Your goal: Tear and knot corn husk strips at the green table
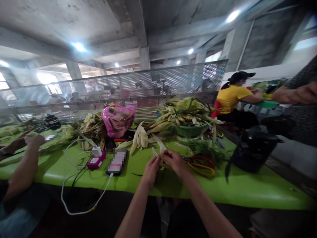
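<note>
Both my hands meet over the front middle of the green table (99,185). My left hand (150,170) is closed, its fingertips pinching the lower end of a pale corn husk (160,143). Close beside it, my right hand (175,162) grips the same husk between thumb and fingers. Strips of the husk stick up and away from my fingers. Just right of my right hand lie scissors (201,165) with red and yellow handles. A bunch of folded pale husks (140,138) rests behind my hands. The exact grip of the fingertips is partly hidden.
A green basket (189,131) heaped with husks stands behind. To the left are a pink plastic bag (118,122), a charging phone (117,162) and a purple power socket (96,161). A black bag (255,148) sits right. A co-worker's arms (27,155) reach in at left.
</note>
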`<state>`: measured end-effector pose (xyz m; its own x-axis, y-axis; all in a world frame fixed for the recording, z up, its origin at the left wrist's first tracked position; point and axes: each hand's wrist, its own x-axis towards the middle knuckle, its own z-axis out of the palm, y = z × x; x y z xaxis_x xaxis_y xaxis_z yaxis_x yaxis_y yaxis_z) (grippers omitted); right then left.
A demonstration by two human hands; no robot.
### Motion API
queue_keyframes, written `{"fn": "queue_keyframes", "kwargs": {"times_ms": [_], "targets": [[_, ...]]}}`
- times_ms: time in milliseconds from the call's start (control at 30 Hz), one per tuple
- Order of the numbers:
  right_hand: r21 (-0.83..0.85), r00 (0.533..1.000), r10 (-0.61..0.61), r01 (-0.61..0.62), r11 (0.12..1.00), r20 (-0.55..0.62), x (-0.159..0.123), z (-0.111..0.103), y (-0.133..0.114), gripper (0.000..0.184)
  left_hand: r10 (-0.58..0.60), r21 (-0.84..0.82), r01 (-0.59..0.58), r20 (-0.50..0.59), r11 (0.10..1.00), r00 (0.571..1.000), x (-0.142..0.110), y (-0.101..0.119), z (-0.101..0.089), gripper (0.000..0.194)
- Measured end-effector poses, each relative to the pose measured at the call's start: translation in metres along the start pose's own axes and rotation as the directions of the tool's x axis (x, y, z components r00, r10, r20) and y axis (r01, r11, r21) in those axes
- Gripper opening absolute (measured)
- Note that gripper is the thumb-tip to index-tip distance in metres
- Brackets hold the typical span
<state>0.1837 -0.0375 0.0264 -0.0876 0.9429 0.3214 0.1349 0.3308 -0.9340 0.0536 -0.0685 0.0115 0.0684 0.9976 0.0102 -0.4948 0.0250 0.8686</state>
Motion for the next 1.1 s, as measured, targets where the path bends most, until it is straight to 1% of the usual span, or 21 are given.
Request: {"fn": "queue_keyframes", "kwargs": {"times_ms": [167, 267, 333, 433, 500, 567, 700, 767, 833, 867, 933, 967, 1000, 1033, 1100], "targets": [[0.054, 0.992, -0.010, 0.017, 0.998, -0.125, 0.006, 0.007, 0.006, 0.037, -0.003, 0.040, 0.001, 0.044, 0.999, 0.999, -0.002, -0.001, 0.002, 0.036], [0.062, 0.989, -0.005, 0.014, 0.998, -0.148, 0.005, 0.009, 0.007, 0.036, -0.001, 0.028, 0.001, 0.022, 1.000, 1.000, -0.003, -0.001, 0.000, 0.034], [0.064, 0.994, -0.001, 0.008, 0.998, -0.109, 0.001, 0.007, 0.004, 0.035, -0.002, -0.024, 0.001, -0.041, 1.000, 0.999, -0.002, -0.001, -0.002, 0.034], [0.059, 1.000, 0.006, -0.008, 0.998, 0.024, -0.008, 0.001, -0.002, 0.038, -0.028, -0.131, 0.012, -0.120, 0.991, 0.992, 0.002, 0.000, -0.006, 0.037], [0.036, 0.995, 0.007, -0.010, 0.999, 0.100, -0.013, -0.003, -0.005, 0.036, -0.040, -0.164, 0.020, -0.121, 0.986, 0.992, 0.004, 0.001, -0.007, 0.037], [0.006, 0.993, 0.001, -0.001, 1.000, 0.120, -0.015, -0.005, -0.007, 0.032, -0.031, -0.167, 0.015, -0.095, 0.986, 0.995, 0.005, 0.001, -0.007, 0.036], [-0.042, 0.999, -0.017, 0.019, 0.999, 0.042, -0.013, -0.001, -0.005, 0.029, 0.034, -0.192, -0.046, -0.067, 0.980, 0.997, 0.004, 0.001, -0.003, 0.029], [-0.081, 0.999, -0.038, 0.036, 0.996, -0.022, -0.012, 0.001, -0.003, 0.029, 0.049, -0.206, -0.064, -0.075, 0.976, 0.996, 0.004, 0.002, -0.003, 0.029], [-0.127, 0.991, -0.080, 0.066, 0.990, -0.105, -0.013, 0.000, -0.003, 0.023, 0.053, -0.219, -0.071, -0.088, 0.973, 0.995, 0.003, 0.002, -0.005, 0.031], [-0.159, 0.980, -0.120, 0.094, 0.983, -0.159, -0.014, 0.000, -0.004, 0.022, 0.058, -0.223, -0.079, -0.097, 0.972, 0.994, 0.003, 0.002, -0.006, 0.032], [-0.274, 0.930, -0.241, 0.164, 0.948, -0.276, -0.021, -0.001, -0.007, 0.032, 0.074, -0.227, -0.097, -0.110, 0.969, 0.991, 0.004, 0.002, -0.008, 0.032], [-0.353, 0.900, -0.308, 0.192, 0.916, -0.308, -0.025, 0.000, -0.008, 0.033, 0.084, -0.224, -0.107, -0.109, 0.969, 0.990, 0.004, 0.001, -0.008, 0.032], [-0.424, 0.885, -0.351, 0.203, 0.883, -0.306, -0.029, 0.003, -0.010, 0.029, 0.095, -0.221, -0.116, -0.101, 0.968, 0.990, 0.005, 0.000, -0.009, 0.032], [-0.464, 0.899, -0.349, 0.199, 0.863, -0.264, -0.034, 0.007, -0.011, 0.023, 0.107, -0.220, -0.124, -0.091, 0.967, 0.990, 0.007, -0.001, -0.009, 0.033], [-0.440, 0.964, -0.230, 0.150, 0.885, -0.134, -0.040, 0.017, -0.012, 0.018, 0.124, -0.223, -0.136, -0.065, 0.965, 0.990, 0.009, -0.004, -0.010, 0.032]]}}
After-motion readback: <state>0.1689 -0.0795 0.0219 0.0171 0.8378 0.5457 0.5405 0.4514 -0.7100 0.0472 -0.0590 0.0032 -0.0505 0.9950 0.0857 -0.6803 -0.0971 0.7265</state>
